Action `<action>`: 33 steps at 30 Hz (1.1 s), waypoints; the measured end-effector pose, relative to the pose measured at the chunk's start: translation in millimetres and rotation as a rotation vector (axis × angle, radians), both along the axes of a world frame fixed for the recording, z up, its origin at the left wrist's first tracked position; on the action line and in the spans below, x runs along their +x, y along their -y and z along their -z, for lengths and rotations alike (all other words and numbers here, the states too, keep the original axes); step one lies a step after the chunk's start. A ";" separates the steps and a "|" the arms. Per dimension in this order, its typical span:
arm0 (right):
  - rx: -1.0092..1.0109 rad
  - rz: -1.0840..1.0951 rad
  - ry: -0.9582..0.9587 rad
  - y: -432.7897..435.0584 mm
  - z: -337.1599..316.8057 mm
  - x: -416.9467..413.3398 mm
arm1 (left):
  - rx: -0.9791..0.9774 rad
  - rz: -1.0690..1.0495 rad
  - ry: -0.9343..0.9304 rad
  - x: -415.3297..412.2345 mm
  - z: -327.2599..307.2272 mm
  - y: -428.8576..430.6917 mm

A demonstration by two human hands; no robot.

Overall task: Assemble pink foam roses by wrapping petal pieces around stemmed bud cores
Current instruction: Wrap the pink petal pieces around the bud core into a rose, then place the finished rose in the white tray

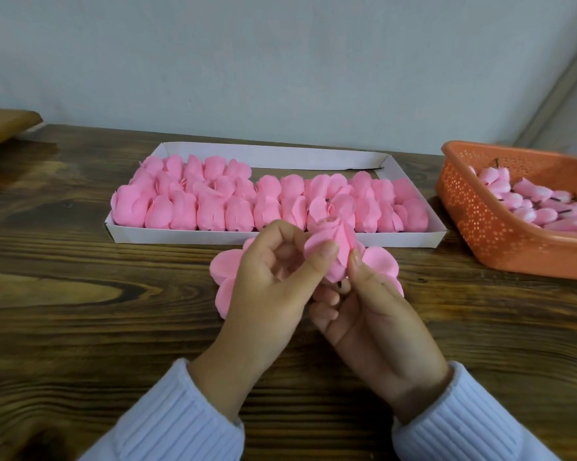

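A pink foam rose (334, 248) with petals partly wrapped round its bud core is held above the wooden table between both hands. My left hand (270, 287) presses a petal against the bud with its thumb, fingers curled behind. My right hand (370, 311) grips the rose from the right and below, fingers curled under its base. Loose outer petals (225, 266) spread flat to the left and right beneath the hands. The stem is mostly hidden by my fingers.
A white cardboard tray (347, 240) holding several pink petal pieces lies just beyond the hands. An orange perforated basket (480, 224) with several stemmed bud cores stands at the right. A brown board (4, 123) juts in at far left. A wall runs behind the table.
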State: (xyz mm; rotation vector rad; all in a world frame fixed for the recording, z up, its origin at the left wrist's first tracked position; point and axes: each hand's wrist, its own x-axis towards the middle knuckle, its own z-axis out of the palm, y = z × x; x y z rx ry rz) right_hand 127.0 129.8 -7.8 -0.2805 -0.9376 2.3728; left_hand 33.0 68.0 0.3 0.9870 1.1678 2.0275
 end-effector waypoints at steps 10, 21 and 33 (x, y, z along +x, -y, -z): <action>-0.192 -0.021 0.084 -1.1 -5.8 -1.1 | -0.088 0.093 -0.150 -18.5 -9.4 -7.5; -0.169 -0.062 0.121 -2.6 -6.5 4.6 | -0.359 -0.466 -0.428 -163.3 -81.5 -110.9; -0.162 -0.103 0.064 -7.2 -2.8 -2.3 | -0.708 -0.203 -0.952 -205.0 -29.8 -169.1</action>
